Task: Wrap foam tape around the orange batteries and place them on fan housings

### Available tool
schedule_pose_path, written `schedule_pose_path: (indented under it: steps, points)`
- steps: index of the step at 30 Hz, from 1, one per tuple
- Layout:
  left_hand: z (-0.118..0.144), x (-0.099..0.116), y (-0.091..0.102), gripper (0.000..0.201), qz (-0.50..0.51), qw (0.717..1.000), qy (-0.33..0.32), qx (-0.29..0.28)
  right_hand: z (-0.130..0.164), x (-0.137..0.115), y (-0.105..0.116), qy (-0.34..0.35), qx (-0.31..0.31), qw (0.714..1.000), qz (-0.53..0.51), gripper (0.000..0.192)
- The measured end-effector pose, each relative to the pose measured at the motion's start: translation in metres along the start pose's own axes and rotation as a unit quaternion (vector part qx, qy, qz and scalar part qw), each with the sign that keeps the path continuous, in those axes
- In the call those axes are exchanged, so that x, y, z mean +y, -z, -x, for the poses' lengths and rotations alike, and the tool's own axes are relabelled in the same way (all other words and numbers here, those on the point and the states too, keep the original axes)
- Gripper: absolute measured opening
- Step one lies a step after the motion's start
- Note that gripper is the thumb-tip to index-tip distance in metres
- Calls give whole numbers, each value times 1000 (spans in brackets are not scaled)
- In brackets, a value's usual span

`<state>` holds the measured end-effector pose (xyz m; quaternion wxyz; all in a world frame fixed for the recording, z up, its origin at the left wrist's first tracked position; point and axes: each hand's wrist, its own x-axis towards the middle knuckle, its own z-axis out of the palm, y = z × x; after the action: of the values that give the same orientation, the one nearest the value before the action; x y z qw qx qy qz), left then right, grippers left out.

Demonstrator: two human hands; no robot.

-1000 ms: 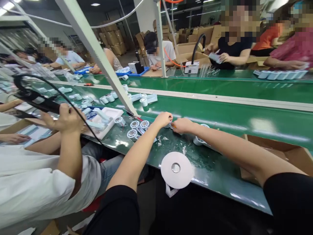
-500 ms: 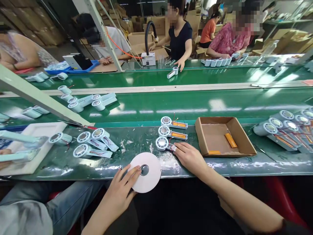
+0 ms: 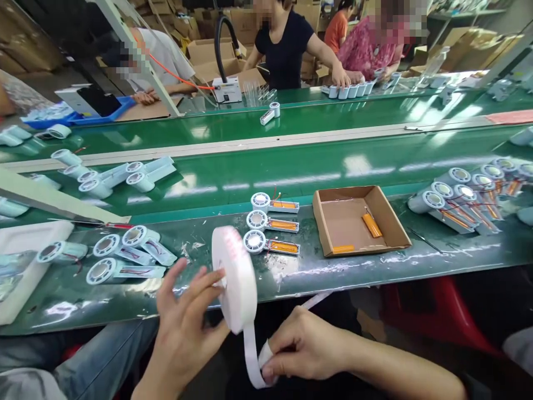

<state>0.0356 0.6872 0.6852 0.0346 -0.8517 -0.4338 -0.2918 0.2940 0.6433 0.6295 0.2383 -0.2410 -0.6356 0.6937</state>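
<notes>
My left hand (image 3: pixel 191 316) holds a wide roll of white tape (image 3: pixel 244 283) upright, some fingers in its core and the thumb at its lower edge. A loose strip of tape (image 3: pixel 251 355) hangs from the roll and runs down to my right hand (image 3: pixel 306 347). That hand is closed on the strip, below the bench edge. Beyond the roll, three pale blue round-headed housings (image 3: pixel 255 241) lie in a column, each with an orange battery pack (image 3: pixel 283 246) in its handle. Red wires show at the farthest one.
A cardboard box (image 3: pixel 322 225) with orange packs stands right of the housings. More housings lie at left (image 3: pixel 104 270) and right (image 3: pixel 433 200). A white foam tray (image 3: pixel 62 230) is at far left. Co-workers sit across the green belt (image 3: pixel 225 178).
My right hand has left the nearest housing and come down toward me with tape. The roll has turned from flat to edge-on, a strip now unwound. The view has shifted.
</notes>
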Motion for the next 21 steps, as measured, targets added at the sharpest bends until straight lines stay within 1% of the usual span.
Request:
schedule_pose_path:
  steps: [2, 3, 4, 5, 7, 9, 11, 12, 15, 17, 19, 21]
  points:
    - [-9, 1, -13, 36, 46, 998, 42, 23, 2, 4, -1, 18, -4, 1000, 1, 36]
    - [-10, 1, -20, 32, 72, 995, 59, 21, 4, 7, 0, 15, 14, 1000, 10, 33]
    - [-10, 2, -28, 30, 94, 993, 67, 7, 7, 9, 2, 7, 49, 998, 24, 30]
    - [-7, 2, -36, 29, 110, 992, 64, -11, 10, 12, 3, -6, 98, 994, 37, 28]
    - [-1, 1, -51, 32, 116, 991, 44, -43, 16, 16, 8, -36, 193, 979, 63, 24]
    - [1, -3, -59, 42, 104, 992, 34, -69, 20, 21, 14, -55, 242, 965, 84, 20]
    - [-4, -7, -60, 55, 64, 993, 31, -97, 22, 26, 19, -73, 257, 960, 85, 19]
    - [-10, -8, -59, 62, 34, 992, 17, -123, 22, 29, 22, -88, 258, 960, 73, 21]
    - [-31, -6, -56, 74, -41, 973, -64, -220, 19, 40, 26, -138, 254, 957, 29, 28]
    - [-38, -5, -57, 75, -46, 958, -104, -261, 17, 48, 25, -160, 256, 953, 23, 32]
    - [-36, -8, -60, 73, -46, 954, -125, -269, 17, 56, 22, -184, 264, 947, 18, 37]
    - [-29, -16, -63, 65, -51, 956, -157, -244, 18, 61, 16, -212, 278, 937, -2, 41]
